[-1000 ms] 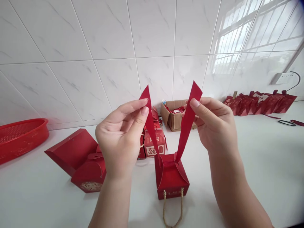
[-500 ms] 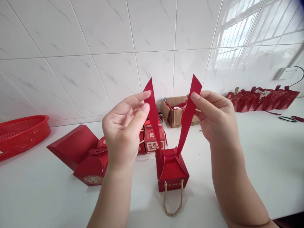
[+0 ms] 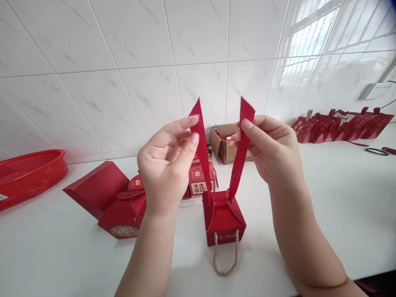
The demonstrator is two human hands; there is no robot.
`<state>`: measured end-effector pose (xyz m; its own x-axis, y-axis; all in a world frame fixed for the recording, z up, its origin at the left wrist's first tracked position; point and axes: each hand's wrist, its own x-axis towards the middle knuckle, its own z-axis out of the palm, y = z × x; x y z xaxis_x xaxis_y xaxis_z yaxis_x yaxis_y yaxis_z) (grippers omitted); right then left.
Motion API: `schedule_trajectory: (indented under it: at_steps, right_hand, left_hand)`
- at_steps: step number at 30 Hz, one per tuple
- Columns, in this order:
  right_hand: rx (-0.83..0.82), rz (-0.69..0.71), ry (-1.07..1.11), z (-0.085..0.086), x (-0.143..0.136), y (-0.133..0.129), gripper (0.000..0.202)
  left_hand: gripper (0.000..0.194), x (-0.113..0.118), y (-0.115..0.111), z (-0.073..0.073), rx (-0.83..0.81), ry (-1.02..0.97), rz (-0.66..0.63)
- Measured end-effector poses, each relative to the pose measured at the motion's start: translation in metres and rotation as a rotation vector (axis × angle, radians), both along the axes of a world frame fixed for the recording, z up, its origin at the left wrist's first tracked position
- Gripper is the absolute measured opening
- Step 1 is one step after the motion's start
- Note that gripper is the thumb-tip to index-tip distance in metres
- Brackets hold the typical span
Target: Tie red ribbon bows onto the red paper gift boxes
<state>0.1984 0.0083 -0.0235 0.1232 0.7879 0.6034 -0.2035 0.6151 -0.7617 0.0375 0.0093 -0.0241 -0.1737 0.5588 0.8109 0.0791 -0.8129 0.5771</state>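
A small red gift box (image 3: 225, 218) stands on the white table, its top flaps folded in and a twisted cord handle (image 3: 225, 273) hanging at its front. A red ribbon (image 3: 204, 165) comes out through the slots at the top of the box, both ends raised in a V. My left hand (image 3: 171, 161) pinches the left end between thumb and fingers, just below its pointed tip. The other end is held by my right hand (image 3: 269, 148), thumb in front and fingers behind. Both hands are above the box, apart from it.
Left of the box are an open red carton (image 3: 102, 185) and a red plastic basket (image 3: 31, 173). Behind stand finished-looking red boxes (image 3: 200, 177) and a cardboard box (image 3: 230, 154) of red items. Several red bags (image 3: 346, 126) line the tiled wall at right, near scissors (image 3: 376, 152).
My right hand has moved left with its ribbon end, and the two ends are closer together. My left hand has shifted slightly right. The view has shifted a little.
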Motion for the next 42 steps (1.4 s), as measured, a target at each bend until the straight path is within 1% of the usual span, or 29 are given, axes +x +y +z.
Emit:
schedule_trajectory:
  at_steps: [4,10,12,14,16,18,21,23,26,28,30,33,38,40,42]
  right_hand:
    - [-0.025,0.072,-0.044,-0.005,-0.003,0.005,0.018]
    - [-0.044,0.219,-0.144,-0.005,-0.003,0.005,0.018]
    - [-0.037,0.233,-0.169,-0.004,-0.002,0.004,0.021]
    - [-0.039,0.225,-0.2,-0.003,-0.001,0.004,0.03]
    - [-0.038,0.21,-0.231,-0.002,-0.001,0.003,0.04]
    - [-0.029,0.198,-0.267,-0.002,0.0,0.001,0.042]
    - [-0.011,0.188,-0.358,-0.002,0.0,-0.002,0.035]
    - [-0.009,0.193,-0.388,-0.002,0.001,-0.003,0.03]
    - [-0.032,0.269,-0.357,-0.003,0.001,0.0,0.029]
    - [-0.058,0.343,-0.326,-0.003,0.002,0.003,0.027]
    - [-0.081,0.382,-0.301,-0.003,0.003,0.005,0.026]
    - [-0.098,0.378,-0.281,-0.003,0.002,0.005,0.025]
    - [-0.075,0.302,-0.183,-0.004,-0.003,0.003,0.019]
    - [-0.07,0.284,-0.142,-0.005,-0.005,0.005,0.017]
    - [-0.059,0.267,-0.119,-0.007,-0.006,0.007,0.018]
  left_hand:
    - [0.019,0.005,-0.005,0.002,-0.047,0.059,-0.085]
    - [0.039,0.006,-0.008,0.004,-0.1,0.108,-0.186]
    - [0.042,0.006,-0.008,0.005,-0.151,0.107,-0.186]
    - [0.044,0.005,-0.007,0.005,-0.19,0.107,-0.18]
    - [0.046,0.005,-0.006,0.005,-0.209,0.102,-0.18]
    - [0.046,0.005,-0.006,0.005,-0.223,0.102,-0.184]
    - [0.044,0.004,-0.005,0.004,-0.225,0.101,-0.181]
    - [0.037,0.003,-0.005,0.004,-0.229,0.114,-0.181]
    - [0.016,0.004,-0.005,0.004,-0.236,0.168,-0.207]
    - [0.008,0.005,-0.004,0.004,-0.203,0.184,-0.2]
    - [0.007,0.006,-0.002,0.003,-0.141,0.176,-0.159]
    - [0.008,0.007,0.002,0.0,-0.079,0.159,-0.116]
    - [0.008,0.007,0.002,-0.002,-0.097,0.148,-0.089]
    - [0.007,0.006,0.001,-0.001,-0.132,0.14,-0.11]
    - [0.011,0.004,0.0,0.0,-0.223,0.142,-0.197]
